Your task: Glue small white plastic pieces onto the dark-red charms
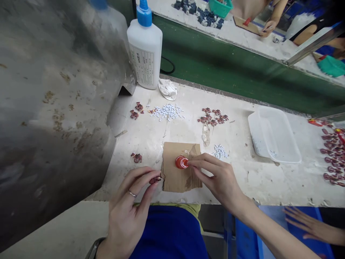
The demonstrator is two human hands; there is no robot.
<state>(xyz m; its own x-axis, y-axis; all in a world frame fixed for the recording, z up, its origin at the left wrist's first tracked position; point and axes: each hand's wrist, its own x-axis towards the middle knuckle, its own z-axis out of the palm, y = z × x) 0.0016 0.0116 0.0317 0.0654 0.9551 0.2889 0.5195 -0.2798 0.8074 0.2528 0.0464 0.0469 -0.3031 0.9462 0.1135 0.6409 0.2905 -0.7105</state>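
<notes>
My left hand (134,199) pinches a small dark red-brown moulded piece (155,179) between thumb and fingers, just left of a torn cardboard square (172,181). On the cardboard stands a small glossy red cup (179,162). The fingers of my right hand (215,176) are pinched together at the cup's right rim; whatever is between the fingertips is hidden. Another brown piece (137,158) lies above my left hand. Further back are a pile of tiny pale-blue bits (168,112) and a cluster of brown pieces (212,117). A smaller pale pile (220,151) lies behind my right hand.
A white bottle with a blue cap (145,50) stands at the back beside crumpled tissue (168,89). A metal housing (54,100) walls off the left. To the right are a clear plastic tub (277,135) and rows of brown pieces (332,158). Another person's hand (309,225) shows lower right.
</notes>
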